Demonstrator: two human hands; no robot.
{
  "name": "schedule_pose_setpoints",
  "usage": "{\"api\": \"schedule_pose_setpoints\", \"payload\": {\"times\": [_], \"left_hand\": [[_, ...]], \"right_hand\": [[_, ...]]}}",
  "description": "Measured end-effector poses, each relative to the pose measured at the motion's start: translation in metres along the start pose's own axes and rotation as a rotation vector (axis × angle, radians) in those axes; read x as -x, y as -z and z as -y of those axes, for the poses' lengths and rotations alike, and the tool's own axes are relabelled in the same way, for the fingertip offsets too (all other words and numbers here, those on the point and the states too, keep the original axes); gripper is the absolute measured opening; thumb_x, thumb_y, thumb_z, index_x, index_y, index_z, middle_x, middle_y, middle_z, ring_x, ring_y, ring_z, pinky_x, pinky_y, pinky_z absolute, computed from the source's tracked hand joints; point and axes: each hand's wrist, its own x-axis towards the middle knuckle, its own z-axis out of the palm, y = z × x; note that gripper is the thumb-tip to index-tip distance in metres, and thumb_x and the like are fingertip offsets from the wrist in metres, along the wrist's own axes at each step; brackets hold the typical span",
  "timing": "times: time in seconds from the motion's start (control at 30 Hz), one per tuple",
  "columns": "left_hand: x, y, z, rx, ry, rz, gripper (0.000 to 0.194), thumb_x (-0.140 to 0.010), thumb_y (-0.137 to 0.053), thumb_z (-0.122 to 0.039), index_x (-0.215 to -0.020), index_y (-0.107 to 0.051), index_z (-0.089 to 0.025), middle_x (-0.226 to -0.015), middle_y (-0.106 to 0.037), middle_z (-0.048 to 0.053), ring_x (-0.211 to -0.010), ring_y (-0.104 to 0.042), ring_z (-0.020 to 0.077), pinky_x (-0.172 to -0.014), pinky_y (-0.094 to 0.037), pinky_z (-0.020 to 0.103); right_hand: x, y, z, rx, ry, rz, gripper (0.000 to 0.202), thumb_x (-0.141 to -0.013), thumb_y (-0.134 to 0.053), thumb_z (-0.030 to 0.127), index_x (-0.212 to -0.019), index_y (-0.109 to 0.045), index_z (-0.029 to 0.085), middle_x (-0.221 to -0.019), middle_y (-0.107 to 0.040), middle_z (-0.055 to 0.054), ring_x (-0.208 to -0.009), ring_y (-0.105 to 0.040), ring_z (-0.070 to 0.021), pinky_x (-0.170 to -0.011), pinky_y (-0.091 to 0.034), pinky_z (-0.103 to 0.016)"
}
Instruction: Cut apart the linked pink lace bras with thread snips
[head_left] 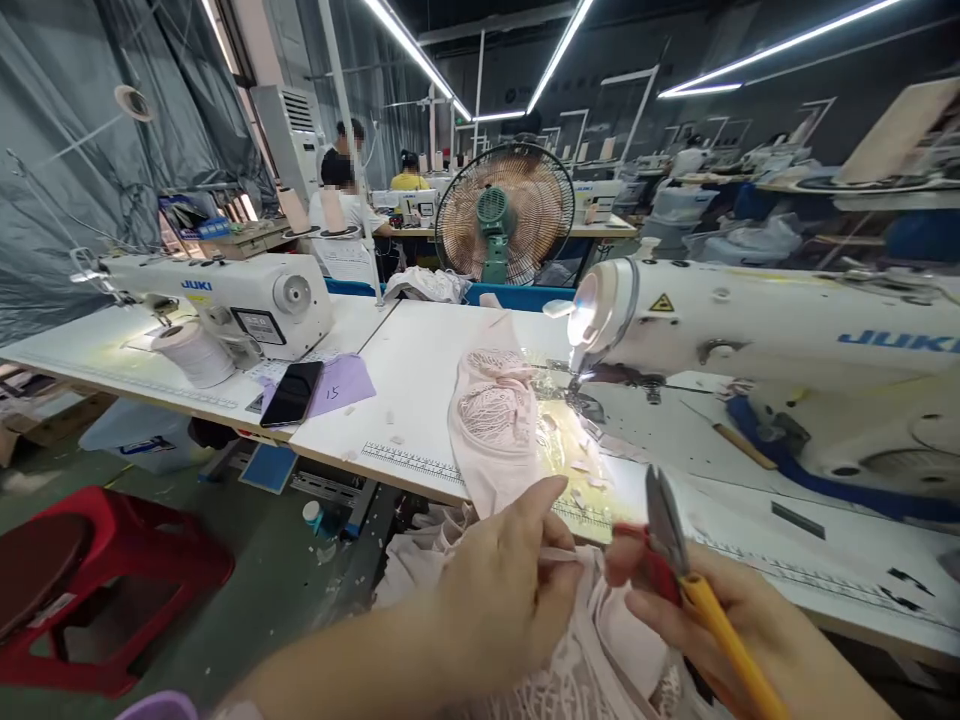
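Pinching pale pink cloth [589, 640] in left hand [510, 575], lower centre of frame; gripping scissors [666, 520] in right hand [720, 610], lower right.

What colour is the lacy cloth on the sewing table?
Pale pink; the lacy cloth shows best in the head view.

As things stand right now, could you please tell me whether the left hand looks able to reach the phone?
Probably, with a stretch: the phone lies uncovered and nothing tall stands between. The left hand would first have to release the pale fabric it pinches.
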Motion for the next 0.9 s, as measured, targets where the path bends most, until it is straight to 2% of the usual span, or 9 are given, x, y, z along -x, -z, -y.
{"api": "schedule_pose_setpoints", "payload": {"times": [0.13,0.23,0.4,0.5,0.57,0.63,0.73,0.83,0.9], "left_hand": [[-0.003,-0.001,-0.002,-0.075,-0.094,0.018,0.064,-0.089,-0.046,-0.011,-0.145,-0.019,-0.023,-0.092,-0.066,0.007,-0.076,-0.064,0.0200,-0.070,-0.055,0.034],[-0.003,0.000,0.000,-0.018,-0.069,0.050,0.063,-0.087,-0.048,-0.011,-0.143,-0.022,-0.022,-0.093,-0.066,0.007,-0.078,-0.064,0.0198,-0.068,-0.054,0.032],[-0.003,0.002,0.001,0.210,0.245,0.148,0.047,-0.085,-0.054,-0.019,-0.131,-0.043,-0.018,-0.091,-0.066,0.007,-0.074,-0.063,0.0172,-0.064,-0.053,0.028],[-0.006,0.002,0.002,0.268,0.460,0.200,0.030,-0.081,-0.063,-0.033,-0.106,-0.061,-0.017,-0.088,-0.066,0.006,-0.069,-0.060,0.0162,-0.059,-0.049,0.026],[-0.008,0.001,0.002,0.323,0.572,0.238,0.023,-0.079,-0.065,-0.038,-0.086,-0.064,-0.016,-0.073,-0.061,0.002,-0.059,-0.054,0.0133,-0.051,-0.042,0.023],[-0.008,-0.002,0.003,0.383,0.624,0.268,0.022,-0.081,-0.062,-0.036,-0.072,-0.061,-0.016,-0.057,-0.049,-0.003,-0.049,-0.044,0.0099,-0.045,-0.032,0.022],[-0.008,-0.005,0.007,0.327,0.509,0.233,0.024,-0.084,-0.054,-0.026,-0.062,-0.055,-0.017,-0.052,-0.043,-0.004,-0.048,-0.042,0.0101,-0.048,-0.031,0.023],[-0.006,-0.006,0.013,0.077,0.135,0.118,0.021,-0.085,-0.048,-0.019,-0.066,-0.056,-0.018,-0.055,-0.054,-0.001,-0.052,-0.051,0.0136,-0.053,-0.034,0.027],[-0.005,-0.005,0.017,-0.107,-0.099,0.012,0.018,-0.084,-0.046,-0.015,-0.072,-0.058,-0.018,-0.058,-0.059,0.002,-0.053,-0.053,0.0155,-0.053,-0.034,0.029]], "right_hand": [[-0.013,-0.006,0.024,-0.009,0.065,0.078,0.029,-0.079,-0.073,0.047,-0.073,-0.059,0.023,-0.068,-0.050,0.002,-0.064,-0.044,-0.0164,-0.057,-0.040,-0.026],[-0.016,-0.012,0.031,-0.049,0.066,0.107,0.036,-0.076,-0.077,0.038,-0.065,-0.047,0.021,-0.062,-0.038,0.006,-0.059,-0.032,-0.0134,-0.055,-0.029,-0.026],[-0.015,-0.017,0.032,-0.172,-0.027,0.077,0.040,-0.074,-0.079,0.041,-0.065,-0.045,0.021,-0.061,-0.032,0.007,-0.060,-0.025,-0.0130,-0.055,-0.021,-0.028],[-0.017,-0.017,0.029,-0.140,-0.036,0.080,0.040,-0.073,-0.079,0.044,-0.067,-0.047,0.021,-0.062,-0.031,0.007,-0.059,-0.025,-0.0130,-0.056,-0.021,-0.029],[-0.018,-0.017,0.025,-0.110,-0.003,0.078,0.038,-0.076,-0.076,0.045,-0.068,-0.047,0.022,-0.062,-0.033,0.006,-0.059,-0.026,-0.0133,-0.056,-0.022,-0.029],[-0.020,-0.018,0.021,-0.079,0.038,0.068,0.036,-0.080,-0.072,0.045,-0.068,-0.048,0.022,-0.063,-0.035,0.005,-0.059,-0.029,-0.0141,-0.054,-0.024,-0.029],[-0.021,-0.017,0.017,-0.028,0.081,0.064,0.031,-0.080,-0.072,0.039,-0.068,-0.050,0.023,-0.065,-0.039,0.004,-0.060,-0.034,-0.0148,-0.052,-0.029,-0.028],[-0.019,-0.010,0.014,0.066,0.142,0.083,0.026,-0.084,-0.069,0.044,-0.074,-0.055,0.025,-0.069,-0.046,0.002,-0.063,-0.042,-0.0169,-0.056,-0.038,-0.028],[-0.014,0.000,0.011,0.136,0.162,0.110,0.036,-0.083,-0.063,0.062,-0.084,-0.061,0.026,-0.073,-0.051,0.000,-0.066,-0.047,-0.0191,-0.059,-0.043,-0.030]]}}
